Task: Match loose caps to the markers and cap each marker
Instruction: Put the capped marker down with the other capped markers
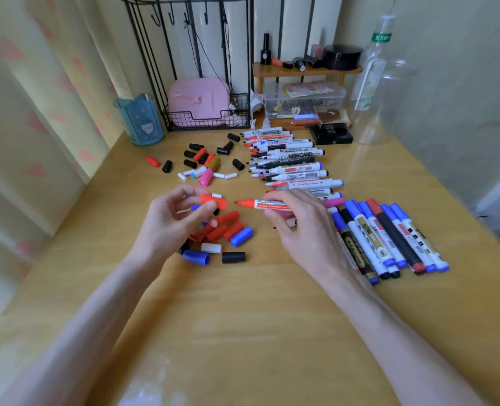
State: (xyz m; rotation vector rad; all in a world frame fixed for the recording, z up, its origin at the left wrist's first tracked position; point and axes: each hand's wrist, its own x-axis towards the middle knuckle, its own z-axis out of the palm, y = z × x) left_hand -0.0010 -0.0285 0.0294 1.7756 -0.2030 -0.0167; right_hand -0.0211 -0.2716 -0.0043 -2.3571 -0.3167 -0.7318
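Desk (242, 317): yellow wood, carries everything.

Uncapped marker row (289, 162): your landmark. It runs down the middle of the desk, bare tips facing left.

Capped markers (389, 238): fanned out to the right of the row's near end, with blue, red and black caps on. So part of the job looks done, but the row is long.

Far cap scatter (204, 159): left of the row's far half. Mostly black, red and white, plus one pink.

Near cap pile (228, 232): left of the row's near end. Red, blue, white and black, partly under your left hand.

Left hand (169, 221): left of the row's near end, above that pile. Thumb and fingers pinch a red cap (213, 200).

Right hand (304, 227): over the row's near end. Fingers are curled round the barrel of a red marker (260, 205), which is held about level with its tip pointing left, away from the row.

Tip and cap: near each other, facing, not touching.

Step in hand: capping the red marker. The colour match looks made and the push-on is not yet done.

Next move: the cap seems a little tilted against the barrel, so square its mouth to the tip. Close the gap and press until it seats. Then it likely goes with the capped markers right of the row.
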